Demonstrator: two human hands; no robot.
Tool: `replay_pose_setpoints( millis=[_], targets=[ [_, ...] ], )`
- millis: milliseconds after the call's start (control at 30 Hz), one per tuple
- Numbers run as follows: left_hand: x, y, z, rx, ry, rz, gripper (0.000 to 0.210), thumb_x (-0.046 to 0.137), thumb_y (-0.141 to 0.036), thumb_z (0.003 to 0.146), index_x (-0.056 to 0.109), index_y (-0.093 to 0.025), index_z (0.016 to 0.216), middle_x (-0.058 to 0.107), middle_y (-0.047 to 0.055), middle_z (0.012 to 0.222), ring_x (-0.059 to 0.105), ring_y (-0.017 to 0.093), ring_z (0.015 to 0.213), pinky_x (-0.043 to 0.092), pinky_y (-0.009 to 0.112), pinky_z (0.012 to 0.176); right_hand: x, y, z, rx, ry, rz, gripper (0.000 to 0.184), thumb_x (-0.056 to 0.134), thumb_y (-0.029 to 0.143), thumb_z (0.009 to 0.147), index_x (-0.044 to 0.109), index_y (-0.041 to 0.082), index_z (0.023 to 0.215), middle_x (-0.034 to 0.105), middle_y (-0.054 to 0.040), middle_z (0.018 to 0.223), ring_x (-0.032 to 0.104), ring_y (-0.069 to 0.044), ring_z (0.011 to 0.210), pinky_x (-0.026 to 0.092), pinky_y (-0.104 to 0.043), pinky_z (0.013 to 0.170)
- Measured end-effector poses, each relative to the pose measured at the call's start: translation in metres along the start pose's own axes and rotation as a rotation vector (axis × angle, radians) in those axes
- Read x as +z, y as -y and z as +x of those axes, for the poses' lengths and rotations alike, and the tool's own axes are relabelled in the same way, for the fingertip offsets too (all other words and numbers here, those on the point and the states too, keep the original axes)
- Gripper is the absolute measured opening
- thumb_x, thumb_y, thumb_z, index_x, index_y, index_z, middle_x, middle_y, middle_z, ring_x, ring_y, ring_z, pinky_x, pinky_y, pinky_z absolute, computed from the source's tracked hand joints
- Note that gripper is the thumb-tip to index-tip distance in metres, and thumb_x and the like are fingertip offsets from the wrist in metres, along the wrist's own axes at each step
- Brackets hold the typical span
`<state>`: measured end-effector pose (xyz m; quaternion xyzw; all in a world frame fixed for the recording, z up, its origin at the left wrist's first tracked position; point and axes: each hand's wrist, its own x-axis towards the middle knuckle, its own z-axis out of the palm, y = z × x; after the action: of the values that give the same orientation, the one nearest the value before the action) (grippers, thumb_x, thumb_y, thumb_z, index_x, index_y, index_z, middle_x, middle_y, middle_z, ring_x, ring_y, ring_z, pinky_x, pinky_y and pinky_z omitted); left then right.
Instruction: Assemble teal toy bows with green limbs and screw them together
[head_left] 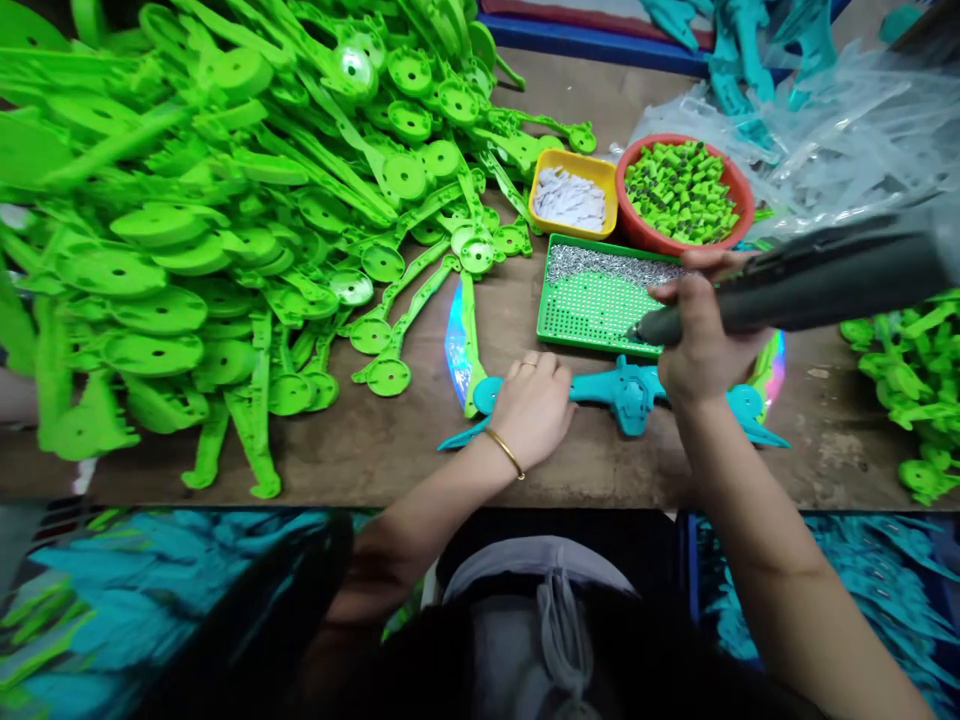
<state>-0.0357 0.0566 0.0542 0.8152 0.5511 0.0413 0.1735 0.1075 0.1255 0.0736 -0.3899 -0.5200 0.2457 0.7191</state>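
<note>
Nearest the counter's (360,470) front edge: left hand (534,405), palm down, fingers pressed together and flat on the left end of a teal plastic part (628,392). A gold bangle sits on that wrist.

Teal part lies flat, long axis left–right along the counter edge, thick hub at centre, pointed tips at both ends. It rests on a shiny iridescent disc (456,345), visible at either side.

Right hand (701,335), just above the part's hub: grip is wrapped shut around a grey electric screwdriver (810,280). The tool's body runs up and right out of the hand; its tip points left and down, over the near edge of the green screw tray (600,310). The hub therefore lies directly below and slightly toward the person from the tip; right hand is nearer to it than the left.

Behind the tray: a yellow tub (574,195) of white pieces and a red bowl (686,190) of green-and-black pieces.

Far left: large heap of green plastic parts (225,220). Far right: clear bags (825,140), more green pieces.
</note>
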Motion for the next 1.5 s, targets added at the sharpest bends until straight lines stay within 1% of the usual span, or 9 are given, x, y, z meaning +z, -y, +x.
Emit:
replay_pose_setpoints(
  millis=[67, 200, 433, 700, 833, 1133, 1233, 1367, 1500],
  targets=[
    [0.001, -0.008, 0.006, 0.061, -0.008, -0.006, 0.036, 0.065, -0.037, 0.085, 0.061, -0.011, 0.109, 0.059, 0.012, 0.109, 0.052, 0.031, 0.107, 0.044, 0.042, 0.092, 0.004, -0.014, 0.007, 0.021, -0.063, -0.022, 0.023, 0.073, 0.034, 0.075, 0.06, 0.023, 0.089, 0.066, 0.0046, 0.081, 0.057, -0.007, 0.05, 0.052, -0.026, 0.049],
    [0.009, -0.017, 0.019, 0.096, 0.022, -0.053, 0.033, 0.062, -0.037, 0.088, 0.061, -0.012, 0.109, 0.059, 0.01, 0.106, 0.053, 0.028, 0.105, 0.045, 0.04, 0.091, 0.009, -0.035, 0.004, 0.036, -0.058, -0.081, 0.024, 0.073, 0.039, 0.074, 0.059, 0.022, 0.085, 0.063, 0.0061, 0.074, 0.054, -0.007, 0.048, 0.051, -0.025, 0.048],
    [0.011, -0.009, 0.021, 0.094, 0.04, -0.154, 0.036, 0.062, -0.038, 0.088, 0.06, -0.013, 0.114, 0.059, 0.009, 0.107, 0.052, 0.026, 0.105, 0.045, 0.038, 0.094, 0.01, -0.039, 0.001, 0.027, -0.059, -0.032, 0.027, 0.074, 0.036, 0.073, 0.058, 0.023, 0.091, 0.063, 0.0057, 0.075, 0.055, -0.008, 0.048, 0.051, -0.026, 0.047],
    [0.014, -0.01, 0.021, 0.089, 0.022, -0.191, 0.036, 0.062, -0.036, 0.088, 0.06, -0.015, 0.117, 0.058, 0.008, 0.108, 0.052, 0.025, 0.106, 0.044, 0.038, 0.096, -0.006, 0.004, 0.007, 0.01, -0.04, 0.083, 0.019, 0.072, 0.026, 0.077, 0.061, 0.026, 0.092, 0.069, 0.0056, 0.079, 0.055, -0.006, 0.046, 0.047, -0.023, 0.046],
    [0.014, -0.01, 0.021, 0.08, 0.019, -0.232, 0.039, 0.062, -0.034, 0.088, 0.057, -0.019, 0.124, 0.057, 0.007, 0.106, 0.051, 0.024, 0.105, 0.044, 0.038, 0.096, -0.019, 0.027, -0.007, 0.089, 0.026, 0.004, 0.028, 0.073, 0.032, 0.076, 0.058, 0.028, 0.099, 0.067, 0.0063, 0.082, 0.055, -0.006, 0.046, 0.048, -0.024, 0.045],
    [0.011, -0.011, 0.022, 0.073, 0.059, -0.2, 0.033, 0.06, -0.033, 0.089, 0.059, -0.013, 0.116, 0.058, 0.009, 0.108, 0.05, 0.025, 0.105, 0.042, 0.036, 0.096, -0.024, 0.001, -0.035, 0.137, 0.105, -0.109, 0.035, 0.078, 0.041, 0.07, 0.058, 0.027, 0.095, 0.055, 0.0073, 0.06, 0.059, -0.013, 0.052, 0.057, -0.034, 0.057],
    [0.009, -0.012, 0.021, 0.063, 0.069, -0.175, 0.031, 0.06, -0.033, 0.089, 0.06, -0.013, 0.113, 0.058, 0.008, 0.109, 0.051, 0.025, 0.105, 0.043, 0.037, 0.095, -0.023, 0.005, -0.03, 0.159, 0.132, -0.08, 0.032, 0.078, 0.037, 0.07, 0.059, 0.027, 0.094, 0.058, 0.0071, 0.062, 0.057, -0.011, 0.048, 0.054, -0.03, 0.051],
    [0.007, -0.016, 0.014, 0.08, 0.035, -0.114, 0.035, 0.055, -0.035, 0.091, 0.058, -0.013, 0.118, 0.058, 0.011, 0.114, 0.051, 0.028, 0.109, 0.043, 0.04, 0.095, -0.015, 0.003, -0.003, 0.128, -0.046, -0.058, 0.027, 0.074, 0.039, 0.074, 0.061, 0.025, 0.093, 0.064, 0.0049, 0.074, 0.054, -0.008, 0.044, 0.047, -0.025, 0.042],
    [0.013, -0.027, 0.01, 0.131, -0.057, -0.116, 0.087, 0.069, -0.063, 0.073, 0.044, -0.007, 0.135, 0.052, 0.018, 0.13, 0.046, 0.033, 0.122, 0.036, 0.044, 0.105, -0.006, -0.022, 0.015, 0.021, -0.219, -0.078, 0.025, 0.074, 0.037, 0.073, 0.06, 0.023, 0.088, 0.065, 0.0047, 0.073, 0.054, -0.008, 0.044, 0.048, -0.026, 0.044]
  ],
)
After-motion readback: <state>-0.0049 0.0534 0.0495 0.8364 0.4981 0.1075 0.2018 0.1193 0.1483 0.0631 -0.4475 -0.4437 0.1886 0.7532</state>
